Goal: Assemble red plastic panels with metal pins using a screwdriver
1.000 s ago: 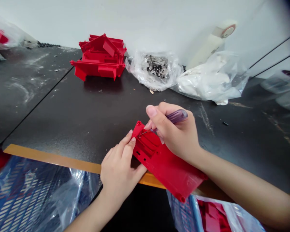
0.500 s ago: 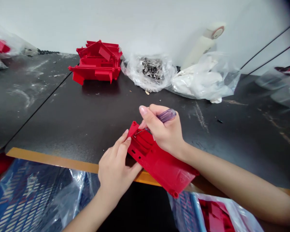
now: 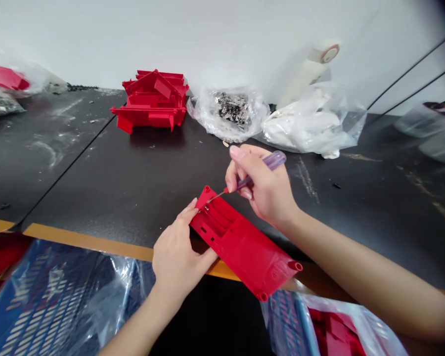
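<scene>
A long red plastic panel [image 3: 244, 244] lies slanted over the front edge of the black table [image 3: 133, 183]. My left hand [image 3: 180, 254] grips the panel's near left corner, fingers pinched on its rim. My right hand [image 3: 263, 185] is closed round a small screwdriver [image 3: 259, 170] with a clear purple handle. Its thin metal tip rests at the panel's far corner, close to my left fingertips.
A stack of red plastic parts [image 3: 152, 101] stands at the back. Beside it lie a clear bag of small metal pieces [image 3: 232, 109] and a bag of white items [image 3: 311, 123]. Blue crates wrapped in plastic [image 3: 52, 301] sit below the table edge.
My right hand has lifted and drawn back, so the screwdriver's shaft now shows. The panel has turned flatter, and its far end now shows a peg.
</scene>
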{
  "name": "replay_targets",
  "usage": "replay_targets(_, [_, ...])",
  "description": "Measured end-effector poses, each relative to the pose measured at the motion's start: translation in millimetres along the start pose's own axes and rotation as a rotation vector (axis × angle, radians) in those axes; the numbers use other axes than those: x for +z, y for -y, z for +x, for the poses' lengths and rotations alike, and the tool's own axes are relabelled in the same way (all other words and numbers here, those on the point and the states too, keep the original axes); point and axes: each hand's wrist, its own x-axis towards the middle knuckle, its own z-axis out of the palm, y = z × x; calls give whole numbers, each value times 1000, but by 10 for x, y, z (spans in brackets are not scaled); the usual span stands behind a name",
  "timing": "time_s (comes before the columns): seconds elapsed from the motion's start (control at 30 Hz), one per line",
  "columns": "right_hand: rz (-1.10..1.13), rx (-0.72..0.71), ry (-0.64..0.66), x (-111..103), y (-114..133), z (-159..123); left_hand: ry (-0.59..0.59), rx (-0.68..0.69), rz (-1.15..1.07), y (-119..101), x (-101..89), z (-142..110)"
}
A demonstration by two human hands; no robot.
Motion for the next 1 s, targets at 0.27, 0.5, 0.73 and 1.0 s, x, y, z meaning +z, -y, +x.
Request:
replay_targets(0.27, [-255, -12, 29, -71, 197, 6, 18, 46, -29, 8, 3, 12])
replay_targets(0.5, [-1241, 505, 425, -269, 410, -14, 299, 96, -208, 153, -226, 56])
replay_targets(0.73, [-1132, 523, 664, -306, 167, -113, 330, -401, -163, 14, -330, 321])
replay_targets(1.0, [-1005, 407, 585, -309, 115, -218, 159, -394, -242, -140, -159, 402])
